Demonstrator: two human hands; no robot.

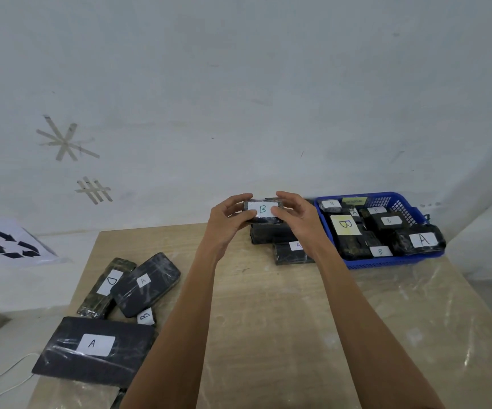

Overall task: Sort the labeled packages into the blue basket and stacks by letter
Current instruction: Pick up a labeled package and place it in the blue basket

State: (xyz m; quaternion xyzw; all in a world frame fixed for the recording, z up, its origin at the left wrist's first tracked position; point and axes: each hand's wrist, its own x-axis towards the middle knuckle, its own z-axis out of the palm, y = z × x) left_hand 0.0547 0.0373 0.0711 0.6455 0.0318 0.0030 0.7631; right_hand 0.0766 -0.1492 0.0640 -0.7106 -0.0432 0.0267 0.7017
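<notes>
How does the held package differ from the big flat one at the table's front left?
The held package reads B, the flat package A. The held package is small, gripped by the left hand and right hand; the flat package is larger, lying on the table. Both are dark with white labels.

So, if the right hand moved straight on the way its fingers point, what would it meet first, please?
Its fingers point leftwards along the black plastic-wrapped package labelled B that the right hand pinches, so probably the left hand gripping the opposite end.
</notes>
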